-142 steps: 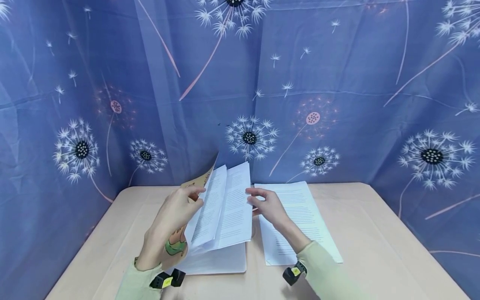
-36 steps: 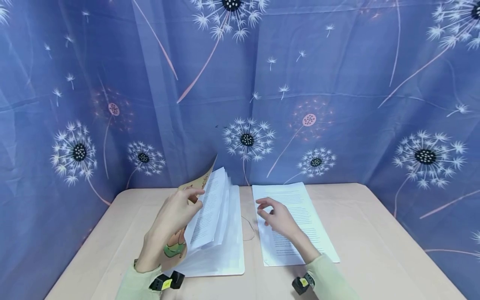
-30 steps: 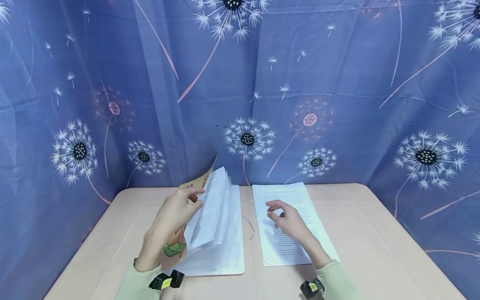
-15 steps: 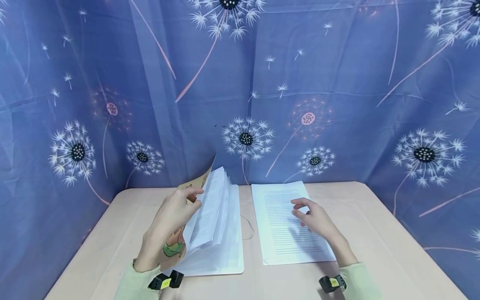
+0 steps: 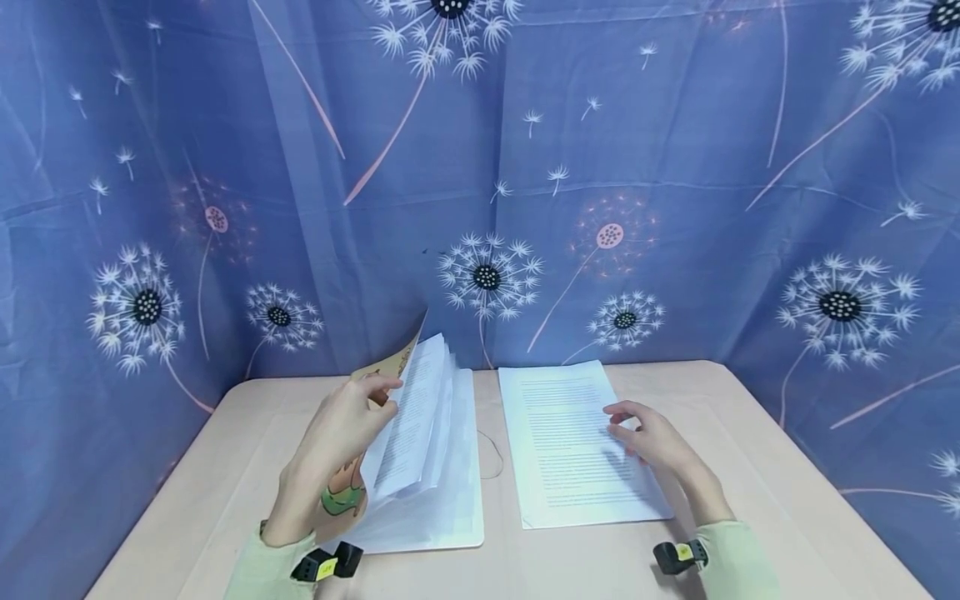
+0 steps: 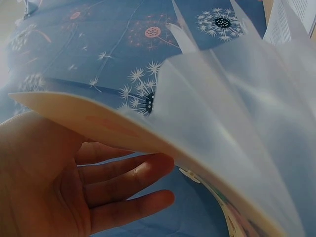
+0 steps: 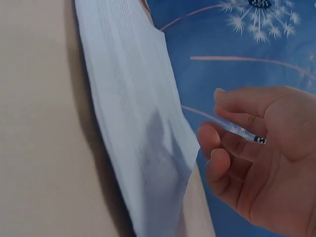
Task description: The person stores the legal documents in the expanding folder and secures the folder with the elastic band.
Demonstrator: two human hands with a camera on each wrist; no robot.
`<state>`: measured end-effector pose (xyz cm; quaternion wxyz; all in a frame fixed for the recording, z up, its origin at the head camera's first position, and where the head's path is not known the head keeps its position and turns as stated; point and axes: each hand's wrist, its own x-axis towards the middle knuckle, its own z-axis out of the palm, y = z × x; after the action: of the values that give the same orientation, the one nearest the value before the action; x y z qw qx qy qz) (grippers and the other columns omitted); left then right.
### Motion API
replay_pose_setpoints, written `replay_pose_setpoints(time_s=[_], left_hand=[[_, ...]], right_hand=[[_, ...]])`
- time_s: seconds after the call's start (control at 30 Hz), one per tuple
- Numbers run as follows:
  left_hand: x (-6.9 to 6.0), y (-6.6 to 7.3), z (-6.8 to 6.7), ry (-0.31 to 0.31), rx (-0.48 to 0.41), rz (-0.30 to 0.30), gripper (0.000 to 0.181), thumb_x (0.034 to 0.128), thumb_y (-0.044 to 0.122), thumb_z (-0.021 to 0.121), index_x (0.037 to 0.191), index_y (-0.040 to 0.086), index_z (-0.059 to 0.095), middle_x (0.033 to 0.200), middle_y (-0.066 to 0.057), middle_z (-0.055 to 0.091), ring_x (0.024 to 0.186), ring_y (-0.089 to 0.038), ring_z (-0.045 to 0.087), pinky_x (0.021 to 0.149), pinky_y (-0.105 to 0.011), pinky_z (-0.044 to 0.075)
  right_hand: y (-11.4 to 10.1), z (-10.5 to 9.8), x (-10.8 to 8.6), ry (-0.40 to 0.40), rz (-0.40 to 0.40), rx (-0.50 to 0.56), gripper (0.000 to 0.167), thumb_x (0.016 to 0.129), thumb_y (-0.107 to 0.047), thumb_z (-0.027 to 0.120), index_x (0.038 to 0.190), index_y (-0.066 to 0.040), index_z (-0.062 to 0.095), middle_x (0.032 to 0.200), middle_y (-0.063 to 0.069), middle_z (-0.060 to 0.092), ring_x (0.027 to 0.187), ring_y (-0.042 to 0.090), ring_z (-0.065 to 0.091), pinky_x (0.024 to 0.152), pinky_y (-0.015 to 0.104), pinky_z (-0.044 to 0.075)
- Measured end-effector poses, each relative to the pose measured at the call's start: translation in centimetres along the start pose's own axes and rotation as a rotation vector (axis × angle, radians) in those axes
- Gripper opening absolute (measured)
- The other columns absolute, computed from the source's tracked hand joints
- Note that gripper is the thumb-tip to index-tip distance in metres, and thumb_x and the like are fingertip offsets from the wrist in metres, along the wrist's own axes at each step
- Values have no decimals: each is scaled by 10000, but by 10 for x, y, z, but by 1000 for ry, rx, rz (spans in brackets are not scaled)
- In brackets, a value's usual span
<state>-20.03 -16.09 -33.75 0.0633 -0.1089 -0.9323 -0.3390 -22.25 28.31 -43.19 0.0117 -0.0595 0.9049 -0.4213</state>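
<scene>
On the left of the table lies a display folder [image 5: 457,492] with clear sleeves, some filled with printed sheets. My left hand [image 5: 337,437] holds up its tan cartoon cover [image 5: 347,497]. In the left wrist view, the fingers [image 6: 131,185] of that hand lie along the outside of the cover [image 6: 94,118]; the thumb is hidden there. A stack of printed paper [image 5: 562,442] lies flat to the right of the folder. Over its right edge hovers my right hand [image 5: 660,442], fingers loosely bent and holding nothing. The right wrist view shows this hand [image 7: 276,158] beside the stack [image 7: 123,84].
A beige cloth covers the table [image 5: 750,467]. Between folder and papers lies a thin dark curved line [image 5: 500,458], like a thread or hair. Behind the table hangs a blue dandelion-print curtain [image 5: 555,183]. Each wrist wears a small black camera [image 5: 675,557].
Earlier my right hand held the folder's inner pages by their right edge. Those pages are now let go, and the hand has moved right across the paper stack. My left hand keeps holding the cover.
</scene>
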Motion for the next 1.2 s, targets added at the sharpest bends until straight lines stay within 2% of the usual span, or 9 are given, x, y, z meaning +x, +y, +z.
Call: replay_pose_setpoints(time_s=[0.2, 0.4, 0.6, 0.73, 0.9, 1.03, 1.2], left_hand=[[1, 0, 0, 10, 15, 11, 385, 920, 150, 536, 1275, 187, 680, 1041, -67, 712, 427, -100, 273, 398, -256, 264], [1, -1, 0, 7, 14, 16, 386, 919, 147, 537, 1276, 185, 679, 1047, -70, 713, 436, -100, 267, 405, -257, 259], [1, -1, 0, 9, 16, 21, 381, 918, 149, 539, 1272, 179, 680, 1048, -75, 713, 441, -101, 278, 409, -261, 273], [1, -2, 1, 10, 15, 26, 379, 917, 145, 544, 1270, 168, 680, 1045, -81, 712, 442, -101, 285, 411, -261, 274], [1, -1, 1, 8, 14, 24, 384, 912, 140, 543, 1272, 153, 680, 1052, -88, 711, 454, -102, 305, 423, -259, 274], [1, 0, 1, 10, 11, 17, 381, 914, 140, 539, 1267, 165, 681, 1056, -86, 708, 459, -109, 332, 426, -266, 287], [1, 0, 1, 7, 12, 18, 382, 917, 143, 537, 1272, 163, 679, 1064, -85, 707, 457, -109, 335, 425, -266, 287]], right_hand=[[13, -3, 0, -10, 28, 29, 459, 972, -148, 582, 1390, 21, 493, 1296, 283, 520, 590, 179, 548, 457, 288, 446], [21, -4, -1, -26, 70, 91, 497, 964, -113, 587, 1405, 64, 445, 1250, 279, 498, 541, 140, 473, 445, 272, 404], [28, -5, 1, -10, 114, 48, 538, 958, -134, 586, 1435, 43, 412, 1276, 275, 479, 612, 155, 480, 450, 263, 395], [33, -6, 1, -15, 134, 48, 537, 946, -111, 591, 1431, 42, 417, 1201, 238, 513, 584, 151, 457, 450, 259, 390], [38, -7, -1, -39, 105, 89, 535, 904, -49, 638, 1395, 57, 455, 1041, 164, 521, 509, 126, 402, 422, 246, 358], [41, -7, 1, -43, 93, 67, 543, 865, -25, 675, 1371, 47, 492, 933, 100, 515, 496, 93, 385, 418, 219, 337], [42, -5, 3, -35, 107, 28, 561, 872, -4, 647, 1402, 34, 469, 870, 74, 492, 512, 99, 374, 424, 207, 322]])
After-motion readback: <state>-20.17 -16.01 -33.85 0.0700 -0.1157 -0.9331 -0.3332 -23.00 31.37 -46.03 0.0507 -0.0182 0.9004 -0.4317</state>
